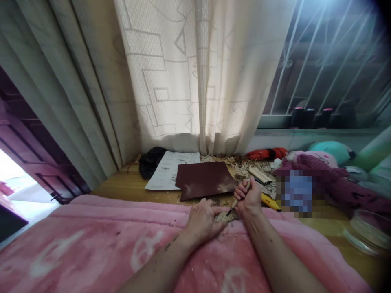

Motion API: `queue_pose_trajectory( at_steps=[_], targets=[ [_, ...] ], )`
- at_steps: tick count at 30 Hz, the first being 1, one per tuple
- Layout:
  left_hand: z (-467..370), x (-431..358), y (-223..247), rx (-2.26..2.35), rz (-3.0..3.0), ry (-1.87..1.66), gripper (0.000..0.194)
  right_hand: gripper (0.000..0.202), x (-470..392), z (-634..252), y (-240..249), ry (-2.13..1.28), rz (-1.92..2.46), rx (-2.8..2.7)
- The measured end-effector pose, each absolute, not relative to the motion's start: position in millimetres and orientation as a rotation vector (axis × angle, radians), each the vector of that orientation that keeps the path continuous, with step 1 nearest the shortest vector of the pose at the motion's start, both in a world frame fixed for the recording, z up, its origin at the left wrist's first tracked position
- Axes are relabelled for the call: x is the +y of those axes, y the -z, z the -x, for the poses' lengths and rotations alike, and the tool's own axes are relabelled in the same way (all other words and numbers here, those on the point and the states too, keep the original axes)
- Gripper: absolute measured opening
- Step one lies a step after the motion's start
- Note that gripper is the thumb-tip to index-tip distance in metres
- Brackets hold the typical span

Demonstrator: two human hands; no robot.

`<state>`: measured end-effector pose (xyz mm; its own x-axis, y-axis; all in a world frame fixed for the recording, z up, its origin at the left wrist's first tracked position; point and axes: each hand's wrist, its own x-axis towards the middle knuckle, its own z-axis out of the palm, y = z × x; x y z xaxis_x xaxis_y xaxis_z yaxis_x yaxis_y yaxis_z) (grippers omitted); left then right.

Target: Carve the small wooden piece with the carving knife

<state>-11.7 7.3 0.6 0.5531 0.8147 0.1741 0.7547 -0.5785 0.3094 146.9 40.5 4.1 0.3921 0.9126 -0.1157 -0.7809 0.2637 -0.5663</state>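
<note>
My left hand holds a small, pale, textured piece, probably wood, down on the edge of a pink blanket. Its fingers and thumb press on the piece from the left. In my right hand is a carving tool with a light wooden handle and a dark, thin blade. The fist wraps the handle, and the blade tip points down left at the piece, seemingly touching it. A yellow utility knife lies just right of my right wrist.
Behind my hands a dark brown sheet overlaps white printed paper, beside a black bag. Shavings litter the wooden table around a pale wooden block. Rightward are a red bundle, plush toys and a clear bowl.
</note>
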Motion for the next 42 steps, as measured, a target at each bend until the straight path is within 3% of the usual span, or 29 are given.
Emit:
queue_pose_trajectory(
  at_steps=[17,42],
  targets=[
    [10,8,-1,1.350,-2.605,-0.286,0.027,0.038,37,-130,-14,-0.960,0.719,-0.346],
    [8,7,-5,1.362,-2.614,-0.254,0.031,0.033,24,-124,-29,-1.091,0.613,-0.551]
  ],
)
